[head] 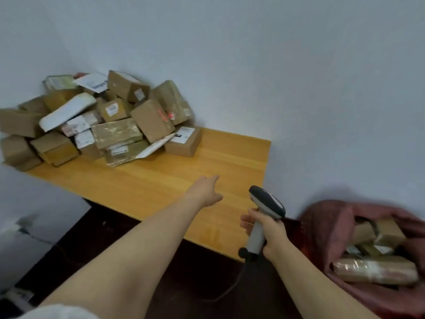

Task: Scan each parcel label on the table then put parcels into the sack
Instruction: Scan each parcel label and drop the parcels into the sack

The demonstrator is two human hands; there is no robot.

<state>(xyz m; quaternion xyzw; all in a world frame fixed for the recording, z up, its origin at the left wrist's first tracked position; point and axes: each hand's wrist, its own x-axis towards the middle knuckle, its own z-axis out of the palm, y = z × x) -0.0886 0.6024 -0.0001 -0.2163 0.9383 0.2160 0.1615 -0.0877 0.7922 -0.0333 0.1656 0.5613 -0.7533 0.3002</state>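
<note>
Pale corner walls, wooden worktop: reach toward the parcel pile.
Left hand is out over bare wood, fingers straight, holding nothing; the pile lies ahead and to its left, well apart. Right hand is wrapped round the scanner handle; the sack, part-filled, slumps just to its right. Risks, as judged: the boxes are stacked loosely, so pulling a low one may tip others off the far-left edge. Several labels face up close together, so the wrong one may be read. The cable hanging under the right hand could snag.
</note>
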